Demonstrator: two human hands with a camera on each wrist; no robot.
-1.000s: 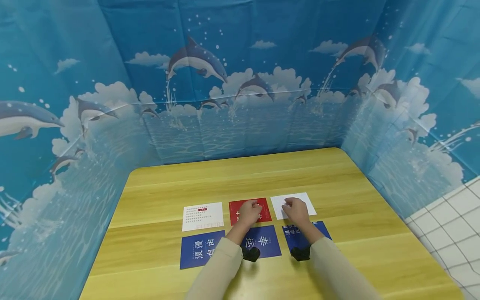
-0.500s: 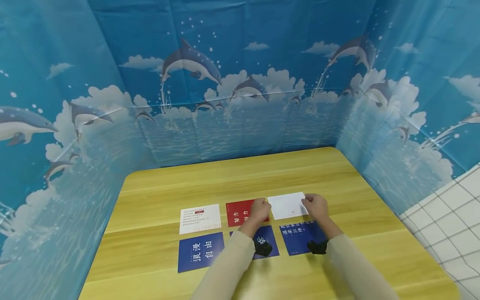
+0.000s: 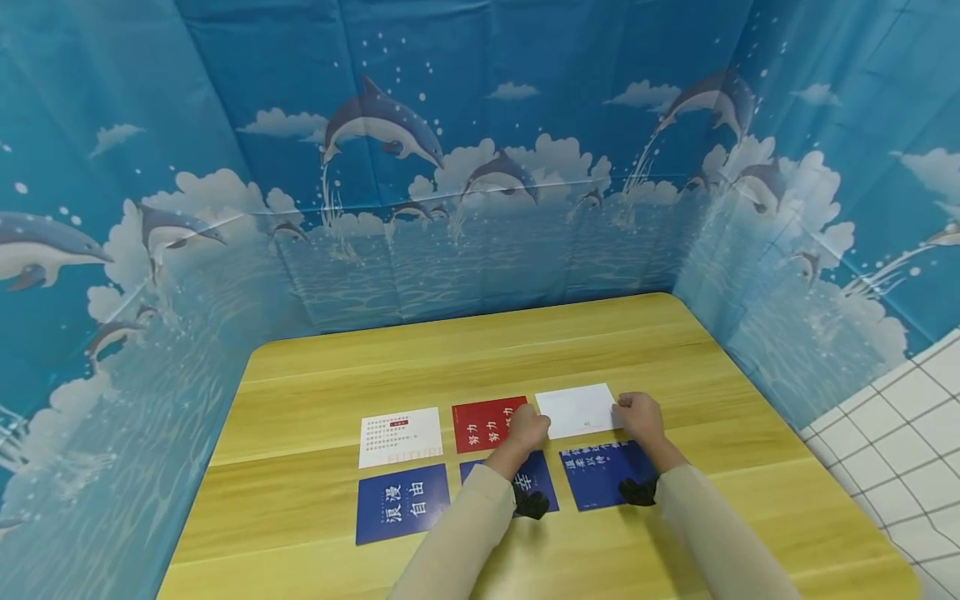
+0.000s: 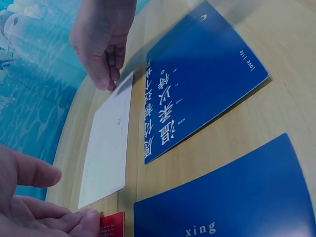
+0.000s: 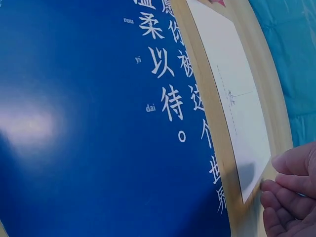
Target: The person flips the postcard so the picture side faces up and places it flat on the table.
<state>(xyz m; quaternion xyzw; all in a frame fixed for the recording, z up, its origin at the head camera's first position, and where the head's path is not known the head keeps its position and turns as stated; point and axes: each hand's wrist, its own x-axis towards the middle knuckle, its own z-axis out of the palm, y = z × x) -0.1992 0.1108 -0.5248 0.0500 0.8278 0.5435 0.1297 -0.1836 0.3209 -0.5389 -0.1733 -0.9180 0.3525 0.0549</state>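
A white card (image 3: 576, 412) with faint small print lies in the back row on the right. My right hand (image 3: 641, 418) is at its right edge; in the left wrist view that hand's thumb and fingertips (image 4: 109, 85) pinch the card's end. At the card's left edge is my left hand (image 3: 528, 428), its thumb (image 4: 42, 170) apart from its fingers, over the red card (image 3: 487, 423) with white characters. The left forearm partly covers a blue card (image 3: 542, 487) in front. Another blue card (image 3: 603, 479) lies below the white one, near my right wrist.
On the left, a white card (image 3: 397, 440) with red and dark print lies behind a blue card (image 3: 405, 504). All rest on a yellow wood-grain table (image 3: 360, 367). A dolphin-patterned blue curtain (image 3: 465, 275) hangs behind and beside the table.
My right hand has moved right from over the white card to its right edge. My left hand has shifted right, from over the red card toward the white card's left edge.
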